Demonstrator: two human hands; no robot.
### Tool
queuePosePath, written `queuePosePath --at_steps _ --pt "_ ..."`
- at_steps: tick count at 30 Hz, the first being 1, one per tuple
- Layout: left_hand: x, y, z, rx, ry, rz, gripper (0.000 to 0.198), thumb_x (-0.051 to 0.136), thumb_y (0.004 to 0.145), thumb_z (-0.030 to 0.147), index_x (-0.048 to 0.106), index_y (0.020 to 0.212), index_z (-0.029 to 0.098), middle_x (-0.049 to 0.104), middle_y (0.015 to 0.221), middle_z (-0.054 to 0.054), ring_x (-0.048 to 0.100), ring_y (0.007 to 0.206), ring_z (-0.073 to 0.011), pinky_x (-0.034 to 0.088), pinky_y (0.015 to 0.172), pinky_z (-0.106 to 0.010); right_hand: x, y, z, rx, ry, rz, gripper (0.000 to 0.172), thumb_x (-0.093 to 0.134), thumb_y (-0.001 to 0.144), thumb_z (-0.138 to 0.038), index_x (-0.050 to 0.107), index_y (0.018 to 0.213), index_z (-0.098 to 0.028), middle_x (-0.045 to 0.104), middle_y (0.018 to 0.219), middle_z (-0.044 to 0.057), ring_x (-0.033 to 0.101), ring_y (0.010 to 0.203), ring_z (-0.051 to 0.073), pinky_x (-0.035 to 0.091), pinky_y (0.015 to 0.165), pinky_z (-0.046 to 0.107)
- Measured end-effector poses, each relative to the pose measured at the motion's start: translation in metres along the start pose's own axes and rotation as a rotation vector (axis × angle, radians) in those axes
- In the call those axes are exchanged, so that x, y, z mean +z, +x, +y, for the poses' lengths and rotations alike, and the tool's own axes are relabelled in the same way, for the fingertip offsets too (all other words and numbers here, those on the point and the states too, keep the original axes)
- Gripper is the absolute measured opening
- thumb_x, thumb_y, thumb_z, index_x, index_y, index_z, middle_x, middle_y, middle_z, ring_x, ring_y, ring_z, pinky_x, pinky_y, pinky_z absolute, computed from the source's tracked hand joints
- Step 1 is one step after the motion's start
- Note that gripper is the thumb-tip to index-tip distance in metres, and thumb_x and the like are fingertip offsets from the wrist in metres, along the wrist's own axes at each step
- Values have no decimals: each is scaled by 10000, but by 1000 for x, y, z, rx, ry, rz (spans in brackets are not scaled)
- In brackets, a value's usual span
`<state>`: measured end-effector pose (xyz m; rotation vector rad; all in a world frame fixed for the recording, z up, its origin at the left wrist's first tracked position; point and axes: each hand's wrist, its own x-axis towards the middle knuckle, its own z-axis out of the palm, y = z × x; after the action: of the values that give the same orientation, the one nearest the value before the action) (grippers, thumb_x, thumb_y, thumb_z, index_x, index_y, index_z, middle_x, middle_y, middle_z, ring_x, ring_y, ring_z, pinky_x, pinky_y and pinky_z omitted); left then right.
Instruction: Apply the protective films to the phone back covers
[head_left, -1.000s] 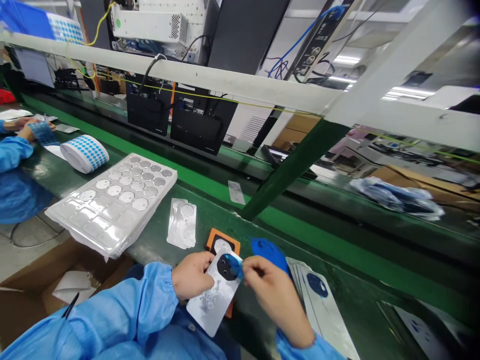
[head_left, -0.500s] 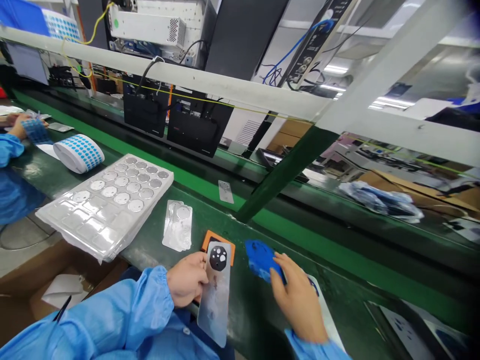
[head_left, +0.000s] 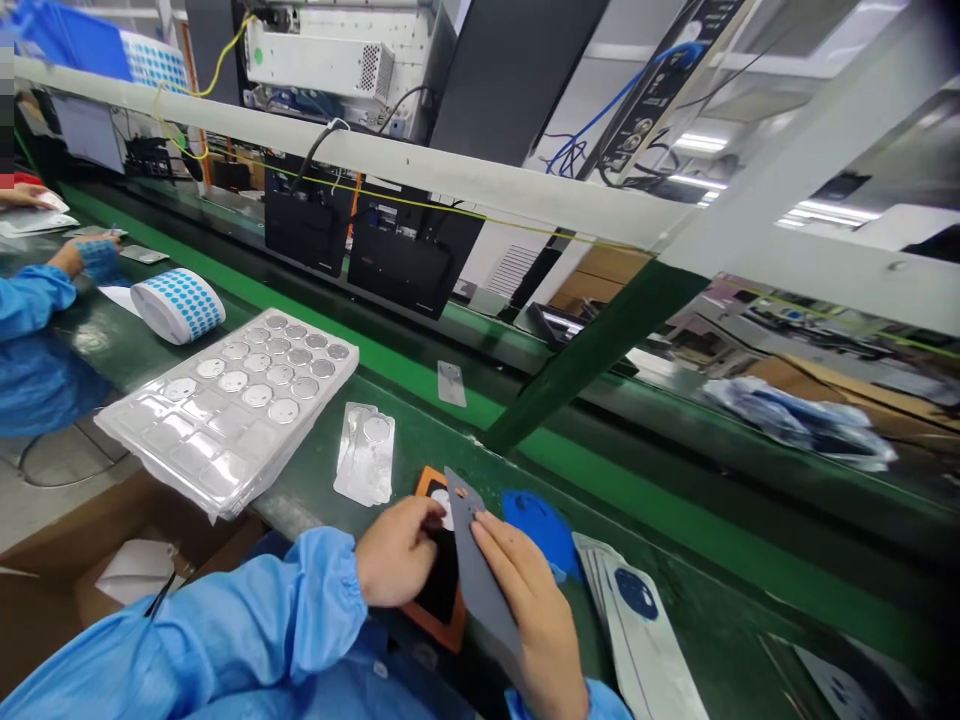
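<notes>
Behind left hand (head_left: 396,556) and grey panel (head_left: 474,575), orange fixture (head_left: 448,634), partly hidden

I log: one thin grey panel (head_left: 474,575), holed near its top, tilted, lower centre; one orange-rimmed black holder (head_left: 448,634), partly hidden, alongside.

Ceiling lights (head_left: 703,143) glare white above and right of the fingers (head_left: 501,548), reflections streak the plastic tray (head_left: 225,470) left of them, and the stretched far-right edge blurs.
</notes>
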<state>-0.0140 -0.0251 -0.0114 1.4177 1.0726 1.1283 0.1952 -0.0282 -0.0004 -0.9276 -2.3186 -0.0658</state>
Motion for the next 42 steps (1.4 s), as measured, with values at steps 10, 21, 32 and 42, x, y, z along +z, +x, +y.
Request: queuePosePath --at_steps 10,21,32,42 --pt "-31 -3 -56 183 383 178 278 495 752 52 587 962 209 623 1009 -57 573 988 -213 463 924 -374 43 -4 40 -85 -175 -213 621 432 818 -69 463 1429 -177 572 1389 127 521 1288 244 409 1051 472" --pt "-32 -3 -52 187 366 196 274 487 754 41 599 939 208 623 976 -51 569 970 -212 454 906 -365 36 -7 26 -76 -149 -277 590 466 815 -93 494 1400 -162 571 1389 129 503 1307 244 388 1061 472" --pt "-30 -1 -42 243 391 206 271 468 759 26 586 928 201 625 1004 -64 560 996 -216 456 921 -373 29 5 20 -10 -172 -404 715 437 661 3 567 1338 -190 586 1377 111 527 1278 243 371 1052 479" --pt "-20 45 -18 423 564 -22 315 530 794 89 646 1067 197 665 1081 -101 490 1180 -286 322 1100 -484 23 20 16 -14 -87 -456 584 463 752 -40 624 1294 -187 615 1336 132 583 1207 259 435 1024 466"
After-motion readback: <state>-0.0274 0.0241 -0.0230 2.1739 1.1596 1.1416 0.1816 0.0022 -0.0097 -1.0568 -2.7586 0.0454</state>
